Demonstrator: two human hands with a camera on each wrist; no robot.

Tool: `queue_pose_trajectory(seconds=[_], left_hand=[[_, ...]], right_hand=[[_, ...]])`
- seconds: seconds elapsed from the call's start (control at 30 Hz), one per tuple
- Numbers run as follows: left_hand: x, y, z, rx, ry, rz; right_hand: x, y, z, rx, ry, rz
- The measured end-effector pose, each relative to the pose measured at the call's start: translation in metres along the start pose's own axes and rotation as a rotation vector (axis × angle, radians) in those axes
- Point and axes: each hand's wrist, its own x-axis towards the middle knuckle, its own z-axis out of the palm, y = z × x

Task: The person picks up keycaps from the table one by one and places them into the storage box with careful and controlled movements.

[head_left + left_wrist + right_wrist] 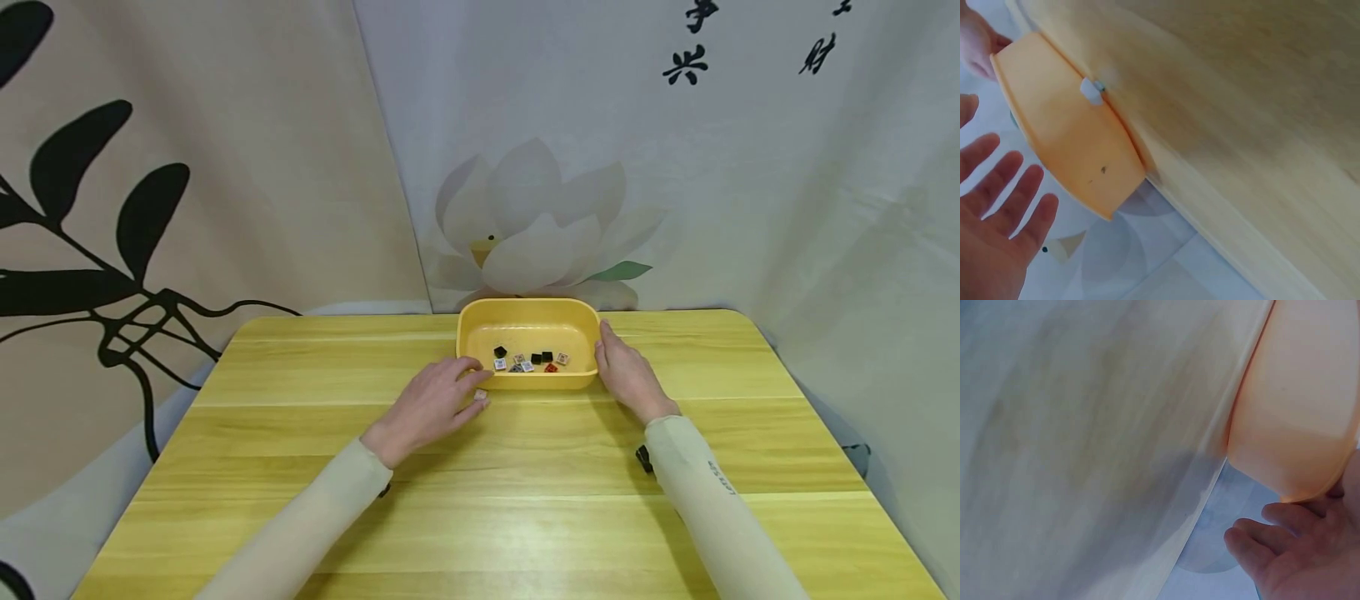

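Note:
A yellow plastic tub (525,382) stands at the back of the table, with several small cubes, black, white and red, inside it. My right hand (633,371) grips the tub's right end; in the right wrist view its fingers (1247,540) bend at the tub's corner. A single small white cube (481,394) lies just outside the tub's near wall, and the left wrist view shows a green side on this cube (1092,91). Close to it is my left hand (431,404), fingers spread; in its own wrist view the fingers (1019,200) hold nothing.
The wooden table (517,500) stretches towards me. Behind it hangs a pale cloth (750,192) printed with a flower and dark characters. A second cloth (262,167) with black leaves hangs on the left.

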Motion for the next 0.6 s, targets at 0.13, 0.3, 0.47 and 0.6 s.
queue_pose_trajectory(seconds=[0.13,0.3,0.47,0.6], left_hand=[[-0.0047,0.0016,0.0008,0.028,-0.060,0.030],[-0.0066,0.0021,0.0015,0.036,-0.102,0.068],[-0.0067,0.0017,0.0035,0.038,-0.158,0.112],[-0.0080,0.0002,0.0083,0.061,-0.222,0.110]], right_hand=[[-0.0002,0.0001,0.0003,0.005,0.001,0.002],[0.0000,0.0003,0.0008,0.011,-0.001,0.007],[0.0004,0.0000,0.0001,0.012,-0.001,0.006],[0.0008,-0.0003,-0.0003,0.015,-0.001,0.007]])
